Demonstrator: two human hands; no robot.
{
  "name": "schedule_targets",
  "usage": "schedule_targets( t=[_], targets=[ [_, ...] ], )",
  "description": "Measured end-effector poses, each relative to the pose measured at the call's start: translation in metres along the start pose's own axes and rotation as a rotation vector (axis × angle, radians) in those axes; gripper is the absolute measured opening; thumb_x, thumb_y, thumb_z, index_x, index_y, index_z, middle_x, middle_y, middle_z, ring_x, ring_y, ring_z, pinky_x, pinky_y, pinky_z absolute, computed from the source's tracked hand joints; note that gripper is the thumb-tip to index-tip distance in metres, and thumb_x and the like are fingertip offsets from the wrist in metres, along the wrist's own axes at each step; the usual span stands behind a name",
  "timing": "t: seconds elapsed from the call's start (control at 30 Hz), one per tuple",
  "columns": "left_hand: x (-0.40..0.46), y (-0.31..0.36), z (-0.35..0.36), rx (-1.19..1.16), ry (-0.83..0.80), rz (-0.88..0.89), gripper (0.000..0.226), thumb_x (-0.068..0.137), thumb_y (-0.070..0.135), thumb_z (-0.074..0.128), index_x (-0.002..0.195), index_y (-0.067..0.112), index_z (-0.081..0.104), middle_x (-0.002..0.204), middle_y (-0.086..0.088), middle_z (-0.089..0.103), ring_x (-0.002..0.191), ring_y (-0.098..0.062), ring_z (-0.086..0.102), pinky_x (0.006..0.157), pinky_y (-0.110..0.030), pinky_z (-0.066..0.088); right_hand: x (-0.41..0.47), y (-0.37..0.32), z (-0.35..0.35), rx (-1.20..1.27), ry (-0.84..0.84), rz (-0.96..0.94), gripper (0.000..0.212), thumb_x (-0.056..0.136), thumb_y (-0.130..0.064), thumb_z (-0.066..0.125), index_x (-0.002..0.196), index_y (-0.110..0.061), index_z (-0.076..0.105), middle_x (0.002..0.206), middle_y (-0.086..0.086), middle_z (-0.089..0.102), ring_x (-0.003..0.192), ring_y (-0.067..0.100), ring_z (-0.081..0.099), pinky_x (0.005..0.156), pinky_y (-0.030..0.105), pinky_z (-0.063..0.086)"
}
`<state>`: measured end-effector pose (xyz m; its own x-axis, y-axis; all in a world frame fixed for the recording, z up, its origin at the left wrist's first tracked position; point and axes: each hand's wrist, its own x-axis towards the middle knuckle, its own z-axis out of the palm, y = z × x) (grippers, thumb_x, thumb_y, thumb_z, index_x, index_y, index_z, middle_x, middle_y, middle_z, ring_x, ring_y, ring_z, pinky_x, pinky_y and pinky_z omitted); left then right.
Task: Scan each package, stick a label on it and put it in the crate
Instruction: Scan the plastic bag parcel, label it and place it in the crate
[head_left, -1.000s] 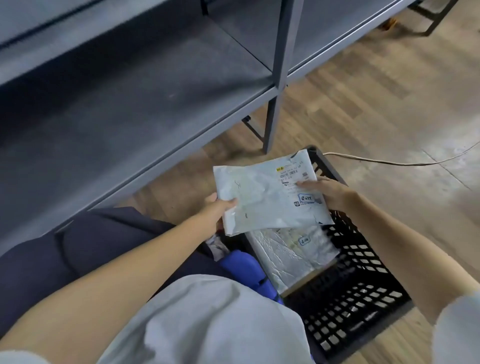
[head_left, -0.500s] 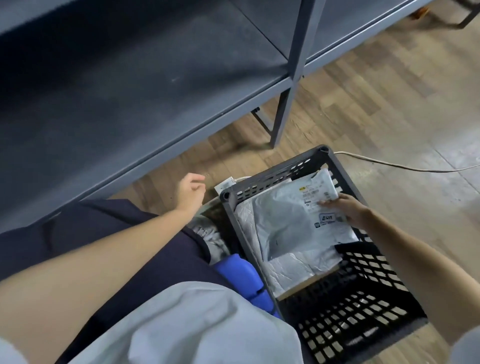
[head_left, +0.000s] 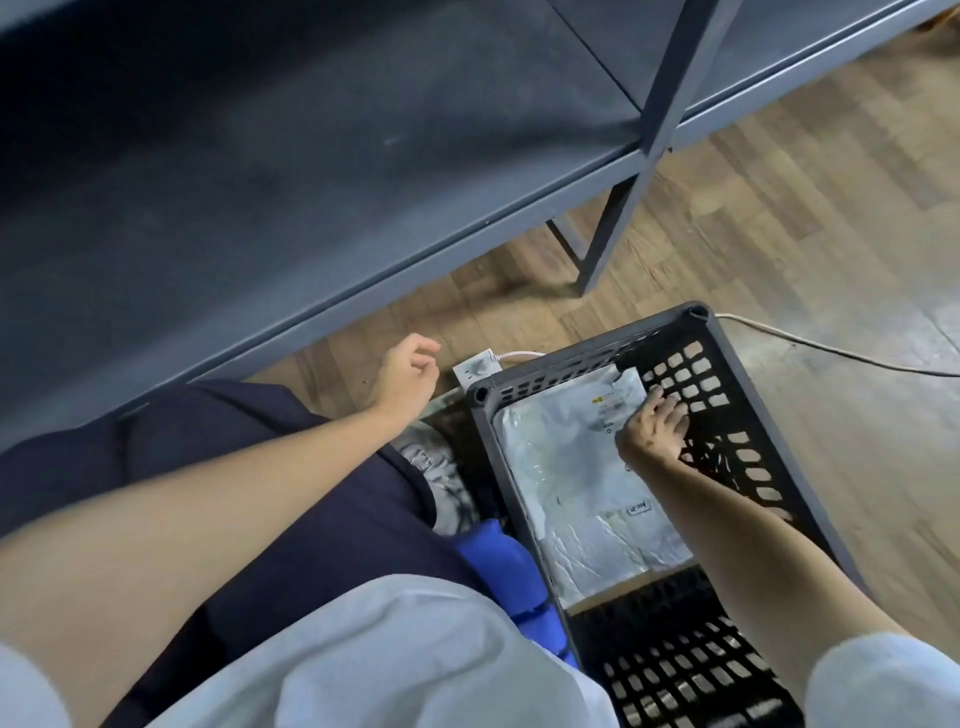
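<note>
I see the grey metal shelf (head_left: 311, 171) up top over wood floor (head_left: 779, 218). Black plastic crate (head_left: 810, 514) sits on floor at right. Grey poly mailer pkg (head_left: 566, 457) lies flat inside crate on another mailer. R hand (head_left: 655, 428) presses on pkg's labelled corner, fingers spread flat. L hand (head_left: 405, 376) hangs loose w/ nothing in it, just beside a white power strip (head_left: 475, 370).

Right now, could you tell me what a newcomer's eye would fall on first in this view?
First, the black crate on the wooden floor at right, with grey mailer packages lying flat inside. The right hand presses the top package near its printed label. The left hand hangs free, holding nothing, beside the dark metal shelf.
</note>
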<state>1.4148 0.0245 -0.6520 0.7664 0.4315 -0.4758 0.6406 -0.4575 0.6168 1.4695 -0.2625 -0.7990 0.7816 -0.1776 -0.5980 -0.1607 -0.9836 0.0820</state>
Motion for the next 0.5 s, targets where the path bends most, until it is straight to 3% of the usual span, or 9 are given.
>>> schedule_targets(
  t=[0.03,0.1,0.23,0.33,0.43,0.5],
  targets=[
    [0.0,0.001,-0.002,0.003,-0.004,0.01,0.025,0.096,0.013,0.044,0.114,0.02,0.059,0.107,0.0,0.063,0.097,-0.015,0.057,0.078,-0.025,0.037,-0.002,-0.003,-0.003,-0.037,-0.028,0.011,0.07,0.099,-0.026,0.035,0.151,-0.002,-0.007,0.157,0.024,0.001,0.145,0.038,0.003,0.119,0.044,0.006],
    [-0.002,0.004,-0.007,0.0,-0.018,0.033,0.026,0.096,0.013,0.043,0.115,0.02,0.058,0.108,-0.001,0.062,0.098,-0.014,0.056,0.077,-0.024,0.036,-0.006,-0.006,-0.011,-0.071,-0.059,0.01,0.068,0.099,-0.026,0.036,0.151,-0.002,-0.002,0.157,0.025,0.002,0.145,0.038,0.004,0.119,0.044,0.007],
    [-0.011,0.012,-0.023,0.015,-0.007,0.087,0.028,0.096,0.013,0.043,0.119,0.018,0.057,0.107,0.0,0.062,0.096,-0.014,0.056,0.069,-0.02,0.037,-0.014,-0.013,-0.047,-0.076,-0.042,-0.043,0.046,0.095,-0.015,0.042,0.137,0.002,0.04,0.14,0.023,0.042,0.13,0.035,0.039,0.107,0.04,0.034],
    [-0.015,0.015,-0.039,0.05,0.041,0.147,0.029,0.094,0.013,0.047,0.12,0.018,0.059,0.11,-0.002,0.066,0.103,-0.02,0.058,0.084,-0.026,0.044,-0.024,-0.025,-0.092,-0.1,-0.191,-0.111,0.038,0.096,-0.012,0.043,0.13,0.003,0.051,0.129,0.021,0.055,0.11,0.031,0.055,0.089,0.035,0.045],
    [-0.023,0.012,-0.059,0.081,0.082,0.2,0.031,0.093,0.015,0.048,0.123,0.019,0.057,0.116,-0.001,0.065,0.111,-0.023,0.057,0.096,-0.034,0.045,-0.042,-0.043,-0.139,-0.184,-0.46,-0.099,0.034,0.1,-0.022,0.047,0.118,0.002,0.061,0.117,0.017,0.065,0.108,0.03,0.061,0.097,0.036,0.047],
    [-0.029,0.01,-0.076,0.119,0.116,0.212,0.034,0.093,0.018,0.049,0.126,0.022,0.055,0.125,-0.001,0.061,0.114,-0.024,0.055,0.096,-0.035,0.045,-0.056,-0.056,-0.166,-0.191,-0.476,-0.121,0.031,0.098,-0.025,0.051,0.106,0.001,0.065,0.103,0.016,0.069,0.1,0.029,0.065,0.094,0.038,0.051]
  ],
)
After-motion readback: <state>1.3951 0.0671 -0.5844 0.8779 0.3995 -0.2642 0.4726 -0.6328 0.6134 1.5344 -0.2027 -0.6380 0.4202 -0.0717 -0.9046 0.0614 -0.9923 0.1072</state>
